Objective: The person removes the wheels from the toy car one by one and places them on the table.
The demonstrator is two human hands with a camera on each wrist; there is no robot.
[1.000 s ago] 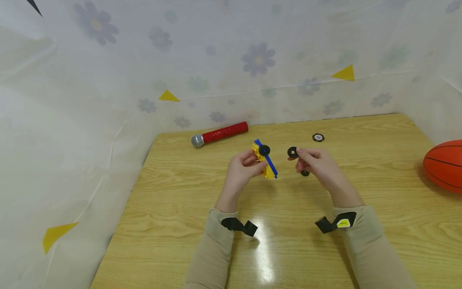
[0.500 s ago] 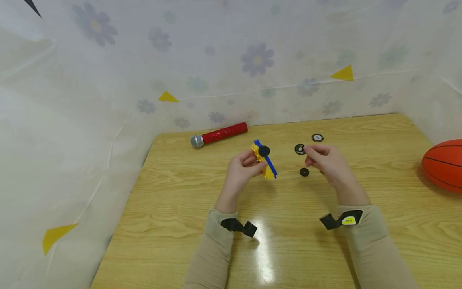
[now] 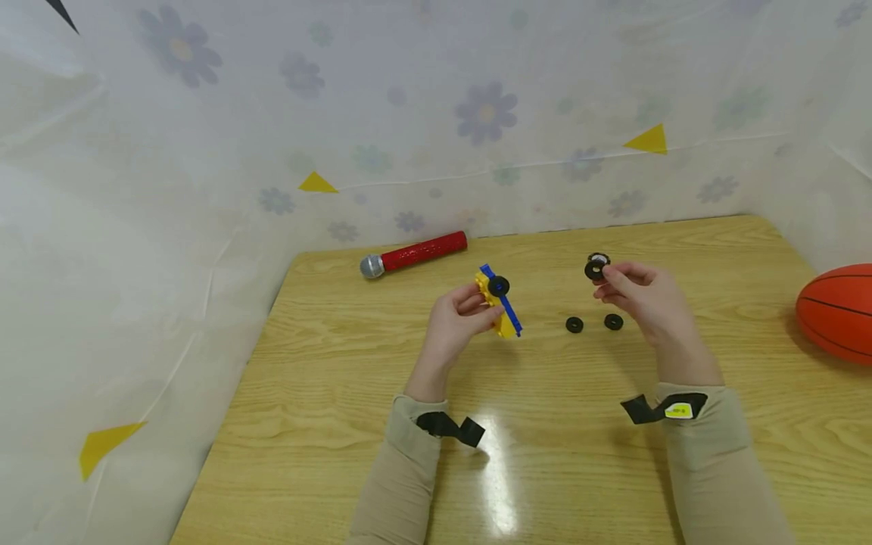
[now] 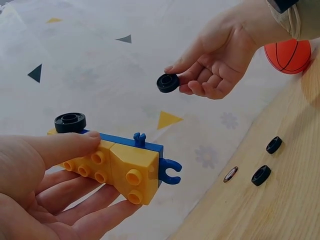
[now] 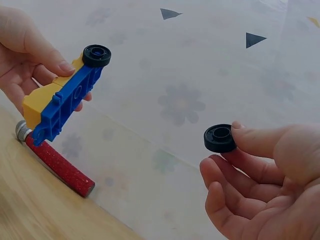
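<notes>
The right hand (image 3: pixel 643 299) pinches a small black wheel (image 3: pixel 596 268) between thumb and forefinger, lifted off the table (image 3: pixel 327 393), with the other fingers loosely curled beneath; the right wrist view shows the wheel (image 5: pixel 219 138) held at the fingertips. At about 6 o'clock from that wheel, two more black wheels lie flat on the wood: one (image 3: pixel 614 322) just below the hand and another (image 3: pixel 574 325) close beside it at 9 o'clock. A round disc with a pale centre sits just behind the held wheel, partly hidden by it.

The left hand (image 3: pixel 456 322) grips a yellow and blue brick toy (image 3: pixel 500 306), thumb on top and fingers wrapped under, held above the table well apart from the right hand, at its 9 o'clock. One black wheel (image 3: pixel 499 285) is already fitted at the toy's far end; the left wrist view shows the yellow blocks with their studs underneath a blue plate (image 4: pixel 125 142).

At 10 o'clock from the left hand a red microphone (image 3: pixel 414 253) lies against the flowered sheet (image 3: pixel 409 113). An orange basketball (image 3: pixel 838 310) rests at the table's right edge, at 3 o'clock from the right hand.
</notes>
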